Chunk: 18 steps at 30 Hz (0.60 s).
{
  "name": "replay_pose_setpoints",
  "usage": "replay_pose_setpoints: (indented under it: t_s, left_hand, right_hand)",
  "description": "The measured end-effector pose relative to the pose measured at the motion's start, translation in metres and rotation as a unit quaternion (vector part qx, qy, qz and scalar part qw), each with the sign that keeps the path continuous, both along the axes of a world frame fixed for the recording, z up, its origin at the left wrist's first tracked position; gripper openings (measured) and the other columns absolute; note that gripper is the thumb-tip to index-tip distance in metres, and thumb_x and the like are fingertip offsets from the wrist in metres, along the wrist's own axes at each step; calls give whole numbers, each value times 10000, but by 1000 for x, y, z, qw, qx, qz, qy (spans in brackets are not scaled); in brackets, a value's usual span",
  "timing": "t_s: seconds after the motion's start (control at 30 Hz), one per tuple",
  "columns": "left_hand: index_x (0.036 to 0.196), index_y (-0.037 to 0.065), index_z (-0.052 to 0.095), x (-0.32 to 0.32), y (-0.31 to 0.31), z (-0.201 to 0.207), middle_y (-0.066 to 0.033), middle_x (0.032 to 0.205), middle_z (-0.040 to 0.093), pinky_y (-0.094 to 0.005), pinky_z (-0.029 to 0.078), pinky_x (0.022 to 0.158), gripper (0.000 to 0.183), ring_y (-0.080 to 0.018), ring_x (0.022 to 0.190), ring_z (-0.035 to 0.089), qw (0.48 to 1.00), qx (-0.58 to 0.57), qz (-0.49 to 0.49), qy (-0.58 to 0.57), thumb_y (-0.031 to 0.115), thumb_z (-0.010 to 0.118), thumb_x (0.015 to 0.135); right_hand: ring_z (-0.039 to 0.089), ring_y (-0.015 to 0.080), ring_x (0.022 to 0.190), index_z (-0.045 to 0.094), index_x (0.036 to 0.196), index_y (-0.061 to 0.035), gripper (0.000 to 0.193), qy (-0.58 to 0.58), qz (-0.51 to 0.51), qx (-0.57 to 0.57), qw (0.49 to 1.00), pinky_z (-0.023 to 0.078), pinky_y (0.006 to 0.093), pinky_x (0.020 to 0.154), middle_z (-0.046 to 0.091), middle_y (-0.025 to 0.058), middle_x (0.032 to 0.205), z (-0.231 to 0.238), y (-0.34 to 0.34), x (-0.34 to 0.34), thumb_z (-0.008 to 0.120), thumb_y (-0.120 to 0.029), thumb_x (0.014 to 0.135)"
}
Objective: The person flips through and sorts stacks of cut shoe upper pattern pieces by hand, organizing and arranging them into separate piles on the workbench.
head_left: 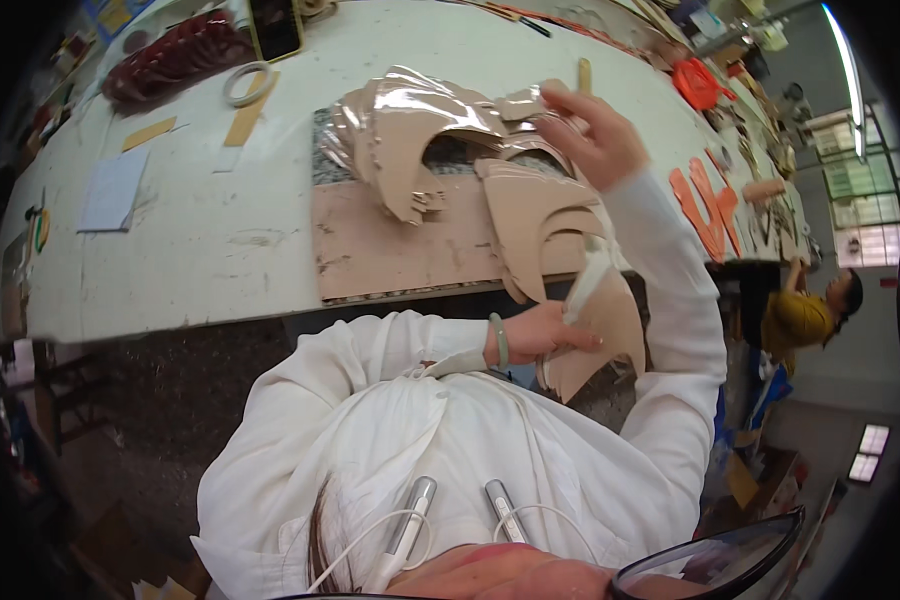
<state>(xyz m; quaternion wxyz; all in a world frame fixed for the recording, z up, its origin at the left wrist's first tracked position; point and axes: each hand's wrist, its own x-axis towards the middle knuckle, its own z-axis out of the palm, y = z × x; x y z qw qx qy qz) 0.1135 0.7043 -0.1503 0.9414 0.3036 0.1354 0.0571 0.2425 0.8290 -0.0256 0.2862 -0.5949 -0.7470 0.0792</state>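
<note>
Glossy beige curved cut pieces, like patent leather shoe parts, lie in overlapping piles on the white table. One pile (pixel 407 130) sits at the left of the board and another (pixel 535 205) at its right. Close to my body, off the table's front edge, my left hand (pixel 540 333) grips a small stack of beige pieces (pixel 610 325), thumb on top. My right hand (pixel 600 140) reaches over the far right of the piles. Its fingers are bent at the edge of a beige piece (pixel 520 104) and seem to pinch it; the contact is partly hidden.
Under the piles is a pinkish board (pixel 400 250). Dark red pieces (pixel 175 62), a phone (pixel 275 28), a tape roll (pixel 248 84) and white paper (pixel 113 190) lie to the left. Orange strips (pixel 705 205) and a red bag (pixel 698 84) are at right. Another person (pixel 805 315) is beyond.
</note>
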Motion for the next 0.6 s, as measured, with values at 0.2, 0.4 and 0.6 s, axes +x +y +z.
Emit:
replay_pose_setpoints:
  t_s: [0.2, 0.4, 0.6]
  left_hand:
    - [1082, -37, 599, -6, 14, 57, -92, 972, 660, -232, 503, 737, 313, -126, 822, 616, 990, -33, 118, -66, 102, 700, 820]
    - [1084, -36, 601, 11, 16, 61, -106, 975, 661, -240, 506, 734, 306, -135, 821, 618, 986, -10, 150, -71, 94, 696, 823]
    - [1080, -44, 601, 12, 25, 42, -121, 973, 662, -242, 510, 716, 306, -150, 823, 629, 966, -96, 188, -152, 72, 691, 812]
  right_hand:
    - [484, 160, 540, 647, 1095, -24, 392, -132, -148, 41, 979, 409, 244, 500, 591, 48, 726, 71, -175, -2, 745, -185, 752]
    - [561, 188, 684, 604, 1162, -15, 523, -161, -252, 29, 954, 483, 263, 582, 556, 110, 1044, 21, -210, -17, 786, -136, 687]
    - [565, 234, 814, 598, 1165, 1, 550, -31, -209, 98, 972, 517, 288, 681, 491, 134, 1187, -10, -206, -11, 796, -100, 661]
